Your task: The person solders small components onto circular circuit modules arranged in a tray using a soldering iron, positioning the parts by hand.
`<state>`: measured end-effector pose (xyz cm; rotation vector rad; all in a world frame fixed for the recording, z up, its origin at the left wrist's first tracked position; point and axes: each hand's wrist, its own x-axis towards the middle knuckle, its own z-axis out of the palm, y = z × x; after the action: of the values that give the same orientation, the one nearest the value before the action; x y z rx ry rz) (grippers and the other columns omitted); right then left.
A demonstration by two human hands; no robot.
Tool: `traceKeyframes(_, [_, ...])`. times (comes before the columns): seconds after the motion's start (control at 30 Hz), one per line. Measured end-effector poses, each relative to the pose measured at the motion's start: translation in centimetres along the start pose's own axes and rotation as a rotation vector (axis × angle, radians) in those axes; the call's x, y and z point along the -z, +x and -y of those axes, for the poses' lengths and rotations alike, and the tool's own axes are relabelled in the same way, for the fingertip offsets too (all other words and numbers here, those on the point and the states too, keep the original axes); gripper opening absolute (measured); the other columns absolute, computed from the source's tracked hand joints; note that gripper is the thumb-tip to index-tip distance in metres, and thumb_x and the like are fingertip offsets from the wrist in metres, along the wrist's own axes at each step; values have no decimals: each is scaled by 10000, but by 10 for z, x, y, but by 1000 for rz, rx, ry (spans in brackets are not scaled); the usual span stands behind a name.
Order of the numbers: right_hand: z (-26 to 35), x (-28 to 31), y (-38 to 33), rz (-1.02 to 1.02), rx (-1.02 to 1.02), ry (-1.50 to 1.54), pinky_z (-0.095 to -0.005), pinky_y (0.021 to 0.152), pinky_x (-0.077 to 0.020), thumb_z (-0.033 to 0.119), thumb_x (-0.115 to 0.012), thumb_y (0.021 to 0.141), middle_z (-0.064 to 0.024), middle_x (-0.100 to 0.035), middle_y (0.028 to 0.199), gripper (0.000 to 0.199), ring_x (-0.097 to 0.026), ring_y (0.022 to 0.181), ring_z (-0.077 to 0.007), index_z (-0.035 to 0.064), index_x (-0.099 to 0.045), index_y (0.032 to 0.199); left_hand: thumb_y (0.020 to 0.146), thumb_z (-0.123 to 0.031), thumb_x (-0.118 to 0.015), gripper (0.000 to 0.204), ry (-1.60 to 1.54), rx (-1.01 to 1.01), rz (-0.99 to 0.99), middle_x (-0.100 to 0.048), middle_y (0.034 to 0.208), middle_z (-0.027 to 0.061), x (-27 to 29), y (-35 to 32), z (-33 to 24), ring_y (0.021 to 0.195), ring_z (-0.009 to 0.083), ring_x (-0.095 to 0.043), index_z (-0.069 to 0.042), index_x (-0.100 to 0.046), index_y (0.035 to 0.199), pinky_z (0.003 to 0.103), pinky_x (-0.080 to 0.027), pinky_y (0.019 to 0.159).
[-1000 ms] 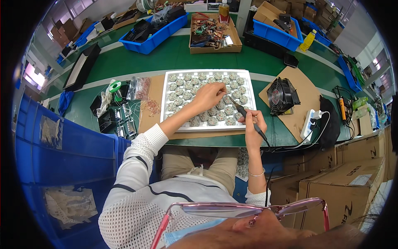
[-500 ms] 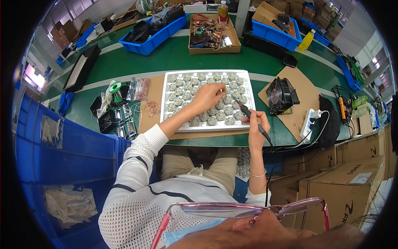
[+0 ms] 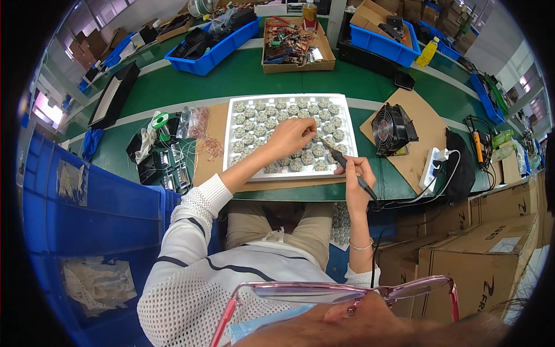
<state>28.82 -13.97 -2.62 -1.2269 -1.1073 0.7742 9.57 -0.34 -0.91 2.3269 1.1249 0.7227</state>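
Observation:
A white tray (image 3: 347, 124) with several round grey parts in rows lies on a cardboard sheet on the green bench. My left hand (image 3: 291, 137) rests over the tray's middle, fingers pinched down on one of the round parts (image 3: 310, 144). My right hand (image 3: 356, 172) holds a black soldering iron (image 3: 347, 166) like a pen at the tray's lower right. Its tip points up and left toward the parts under my left fingers. A black cable runs from the iron off to the right.
A black fan (image 3: 391, 128) sits on cardboard right of the tray, with a white power strip (image 3: 432, 168) beside it. Solder spool (image 3: 160, 121) and small black parts lie to the left. Blue bins (image 3: 209, 48) and a cardboard box of parts (image 3: 295, 45) stand behind. Cardboard cartons (image 3: 480, 260) are lower right.
My left hand has stayed on the tray's middle. My right hand and the soldering iron shifted only slightly, with the tip still near the same parts.

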Motion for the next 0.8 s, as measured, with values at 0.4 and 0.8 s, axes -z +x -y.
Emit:
traceKeyframes(0.4, [-3, 0, 0, 11, -10, 13, -246, 691, -501, 112, -558, 1008, -106, -723, 769, 166, -669, 724, -106, -33, -635, 1035, 895, -167, -654, 147, 12, -13, 21, -699, 869, 144, 0, 1, -3, 854, 344, -674, -33, -643, 954, 441, -512, 738])
traceKeyframes(0.8, [-4, 4, -3, -42, 13, 78, -250, 720, -502, 97, -548, 1011, -105, -711, 787, 159, -665, 738, -117, -41, -623, 1039, 894, -165, -664, 143, 21, 30, 31, -707, 866, 136, 5, 1, -8, 808, 323, -673, -38, -682, 958, 427, -510, 692])
